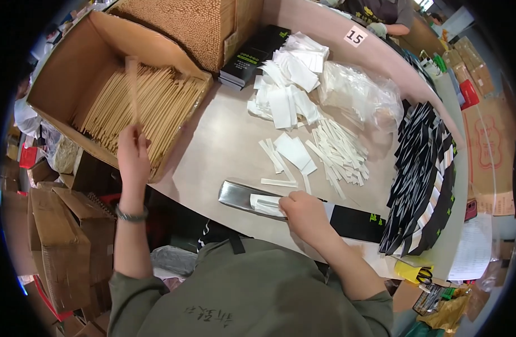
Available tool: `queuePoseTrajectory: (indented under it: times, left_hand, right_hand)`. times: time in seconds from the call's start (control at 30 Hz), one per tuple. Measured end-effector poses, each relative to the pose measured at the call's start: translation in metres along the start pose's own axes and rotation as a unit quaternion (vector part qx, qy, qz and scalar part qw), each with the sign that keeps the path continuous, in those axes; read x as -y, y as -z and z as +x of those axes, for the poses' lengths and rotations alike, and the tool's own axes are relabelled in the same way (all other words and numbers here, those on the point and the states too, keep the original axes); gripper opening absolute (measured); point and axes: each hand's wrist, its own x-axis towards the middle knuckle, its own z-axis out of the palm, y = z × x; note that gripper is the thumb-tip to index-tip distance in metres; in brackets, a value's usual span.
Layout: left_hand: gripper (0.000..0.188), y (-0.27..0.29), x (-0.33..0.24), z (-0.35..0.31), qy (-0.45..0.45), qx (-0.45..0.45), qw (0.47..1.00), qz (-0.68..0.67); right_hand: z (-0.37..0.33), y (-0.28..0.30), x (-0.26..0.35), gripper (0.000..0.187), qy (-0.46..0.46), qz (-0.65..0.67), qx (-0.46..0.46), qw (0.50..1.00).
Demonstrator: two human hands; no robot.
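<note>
My left hand is raised over the near edge of a cardboard box of wooden chopsticks. Its fingers pinch a pale, flat stick, smeared by motion, which looks like a joined pair of chopsticks. At the table's near edge, my right hand closes on a folded white napkin that lies in a shiny metal trough. A slim white strip shows on that napkin. Right of the hand lies a flat black paper sleeve; the trough's right end is hidden.
White napkins, slim white packets and a clear plastic bag lie beyond my right hand. Black sleeves are fanned along the right edge. A black stack stands behind. Across the table is another person's gloved hand.
</note>
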Motion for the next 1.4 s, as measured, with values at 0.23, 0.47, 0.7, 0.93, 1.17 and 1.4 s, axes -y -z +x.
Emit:
queuePoseTrajectory:
  times: [0.23,0.47,0.7,0.93,1.17,1.4]
  left_hand:
    - [0.012,-0.065,-0.054,-0.126,0.038,0.166,0.962,-0.212]
    - [0.011,-0.021,-0.060,-0.064,0.175,0.507,0.790,-0.298]
    - [0.011,-0.087,-0.118,-0.083,-0.111,0.493,0.850,-0.148]
    - [0.022,-0.116,-0.120,-0.110,0.015,0.307,0.941,-0.144]
    - [0.081,-0.087,-0.160,-0.113,-0.214,0.379,0.887,-0.153]
    - [0.049,-0.068,-0.144,-0.082,-0.217,0.405,0.887,0.048]
  right_hand:
    - [-0.006,0.002,0.021,0.014,-0.039,-0.008,-0.063,0.997]
    - [-0.047,0.024,-0.012,0.027,0.018,0.048,-0.129,0.990]
    - [-0.044,-0.001,-0.019,0.035,0.077,0.042,-0.109,0.990]
    - [-0.042,0.000,-0.013,0.043,0.017,-0.020,-0.103,0.994]
    - [-0.045,0.020,-0.004,0.042,0.016,0.007,-0.101,0.995]
    - [-0.029,0.138,-0.043,0.008,-0.012,0.052,-0.025,0.998]
